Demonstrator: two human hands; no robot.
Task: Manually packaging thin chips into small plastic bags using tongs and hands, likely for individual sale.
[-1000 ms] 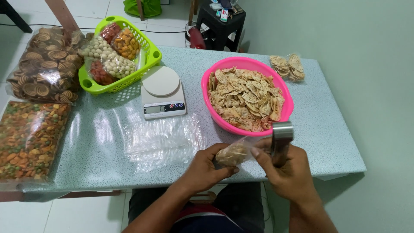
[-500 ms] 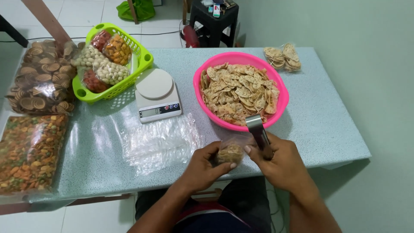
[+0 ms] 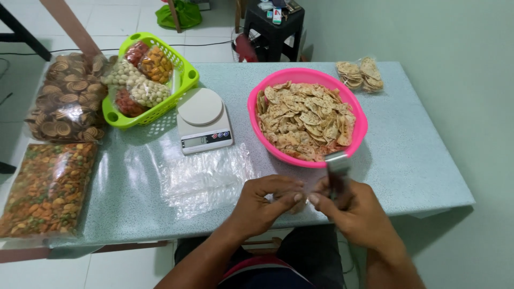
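- At the near table edge, just in front of the pink basin (image 3: 362, 134) of crackers (image 3: 305, 120), the right hand (image 3: 350, 206) is closed around a metal stapler (image 3: 337, 166), now drawn down toward the body from beside the basin.
- The left hand (image 3: 265, 200) pinches a small clear packet (image 3: 300, 202); half a second ago the packet showed plainly, now fingers cover most of it, so the two hands have closed together.
- Both wrists bend inward, fingertips touching.
- Left of the basin: a kitchen scale (image 3: 203, 120), loose plastic bags (image 3: 203, 179), a green basket (image 3: 184, 88).
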